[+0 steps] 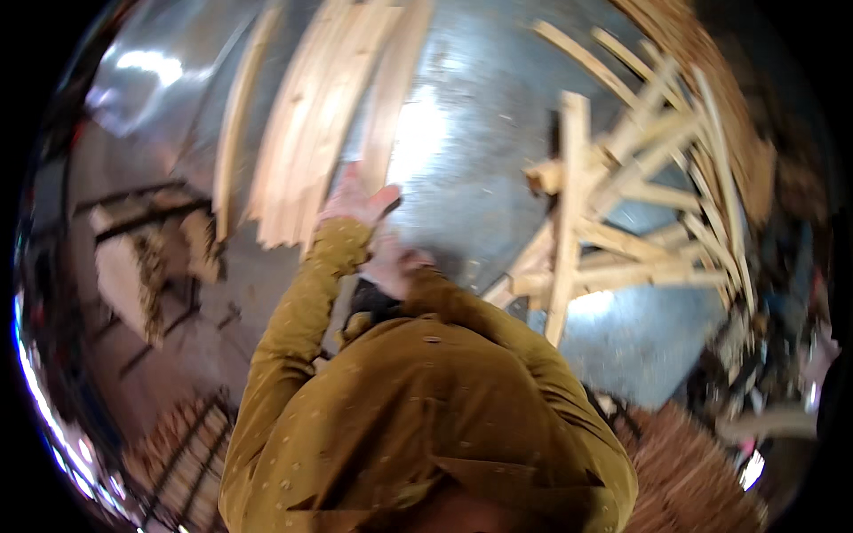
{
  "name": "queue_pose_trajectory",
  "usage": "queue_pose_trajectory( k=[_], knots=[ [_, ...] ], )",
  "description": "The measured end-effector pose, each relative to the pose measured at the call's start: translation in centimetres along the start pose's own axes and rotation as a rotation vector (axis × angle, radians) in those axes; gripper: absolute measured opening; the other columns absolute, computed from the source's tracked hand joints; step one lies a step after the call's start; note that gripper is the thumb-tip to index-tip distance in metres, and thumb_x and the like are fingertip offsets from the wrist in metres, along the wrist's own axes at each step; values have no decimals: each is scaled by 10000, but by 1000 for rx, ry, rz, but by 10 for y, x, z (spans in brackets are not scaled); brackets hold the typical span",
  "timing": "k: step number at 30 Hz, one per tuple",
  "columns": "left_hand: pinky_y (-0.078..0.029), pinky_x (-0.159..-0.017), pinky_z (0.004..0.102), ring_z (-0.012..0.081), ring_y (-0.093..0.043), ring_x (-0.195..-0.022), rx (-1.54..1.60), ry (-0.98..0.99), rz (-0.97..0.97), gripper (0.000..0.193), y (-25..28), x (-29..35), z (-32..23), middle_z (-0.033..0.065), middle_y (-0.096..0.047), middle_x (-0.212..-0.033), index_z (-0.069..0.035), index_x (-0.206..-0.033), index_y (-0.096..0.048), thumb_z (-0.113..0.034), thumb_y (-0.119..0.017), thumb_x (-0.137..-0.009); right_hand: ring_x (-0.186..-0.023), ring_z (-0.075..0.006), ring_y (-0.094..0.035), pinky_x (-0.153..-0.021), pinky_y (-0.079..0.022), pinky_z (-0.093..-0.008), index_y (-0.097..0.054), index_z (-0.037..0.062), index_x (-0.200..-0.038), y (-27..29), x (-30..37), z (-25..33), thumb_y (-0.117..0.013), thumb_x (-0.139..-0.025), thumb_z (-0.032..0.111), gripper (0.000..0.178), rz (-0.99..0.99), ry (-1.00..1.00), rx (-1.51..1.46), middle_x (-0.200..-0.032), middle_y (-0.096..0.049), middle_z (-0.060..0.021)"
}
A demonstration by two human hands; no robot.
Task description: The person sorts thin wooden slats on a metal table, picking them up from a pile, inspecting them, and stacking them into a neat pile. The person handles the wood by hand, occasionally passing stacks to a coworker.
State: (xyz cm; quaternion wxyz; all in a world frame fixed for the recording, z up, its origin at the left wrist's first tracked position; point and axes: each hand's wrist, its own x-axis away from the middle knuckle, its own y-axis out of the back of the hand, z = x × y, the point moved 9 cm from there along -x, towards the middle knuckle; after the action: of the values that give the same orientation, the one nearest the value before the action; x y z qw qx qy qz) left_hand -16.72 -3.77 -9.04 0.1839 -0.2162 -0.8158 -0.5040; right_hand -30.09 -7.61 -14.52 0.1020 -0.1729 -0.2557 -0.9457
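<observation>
My left hand (353,202) is at the near end of a long wooden board (391,98), its thumb on the right edge and its fingers toward the left edge. It seems to wear a pale glove with a dark thumb tip. Close below it, nearer my body, my right hand (397,265) is smeared by motion, and its fingers cannot be made out. Directly left of the board, several planks (313,115) lie side by side on a grey metal tabletop (484,133), their near ends uneven. One narrow strip (238,124) lies apart, farther left.
A jumbled heap of wooden strips (635,191) covers the right of the tabletop, with one strip (566,213) pointing toward me. Left of me, a black metal rack (155,209) bears stacked wood (129,275). More wood stacks (684,466) stand low at both sides.
</observation>
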Motion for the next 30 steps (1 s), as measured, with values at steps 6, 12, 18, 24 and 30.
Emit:
queue_pose_trajectory(
  k=[6, 12, 18, 24, 30],
  knots=[
    [-487, -948, 465, 390, -581, -1168, -293, -154, -200, 790, 17, -8, 4, 262, -497, -1377, -48, -1489, -266, -244, -676, -843, -1231, -352, -491, -1051, -379, -452, -348, -28, -1439, 220, 90, -4, -652, -847, 381, 781, -899, -310, 819, -1323, -493, -266],
    [-479, -974, 447, 405, -529, -1208, -527, -510, -551, 744, 42, 13, -17, 260, -484, -1371, -53, -1463, -357, -243, -704, -833, -1074, -306, -594, -929, -478, -394, -378, -16, -1427, 288, 153, -102, -652, -887, 312, 688, -727, -621, 298, -1186, -589, -204],
    [-545, -837, 437, 246, -622, -1027, 1103, -359, 1028, 744, -81, 78, -124, 161, -631, -1159, 4, -1393, -451, -399, -755, -847, -933, -238, -581, -828, -485, -343, -464, -3, -1335, 311, 74, -29, -561, -937, 468, 624, -902, -16, -898, -1158, -581, -185],
    [-509, -521, 287, 153, -590, -619, 941, -61, 683, 379, -99, 59, -103, 74, -635, -854, -16, -1195, -568, -222, -699, -905, -1340, -391, -426, -1081, -389, -433, -366, 24, -1432, 435, 108, -131, -692, -738, 553, 932, -1231, -908, 262, -1436, -414, -272],
    [-509, -871, 456, 393, -650, -1009, -123, 13, 16, 541, -22, 24, -24, 244, -669, -1068, -58, -1307, -513, -410, -615, -908, -986, -353, -650, -847, -555, -445, -477, -65, -1263, 386, 66, -169, -584, -839, 246, 537, -920, -286, -906, -1134, -612, -230]
  ],
)
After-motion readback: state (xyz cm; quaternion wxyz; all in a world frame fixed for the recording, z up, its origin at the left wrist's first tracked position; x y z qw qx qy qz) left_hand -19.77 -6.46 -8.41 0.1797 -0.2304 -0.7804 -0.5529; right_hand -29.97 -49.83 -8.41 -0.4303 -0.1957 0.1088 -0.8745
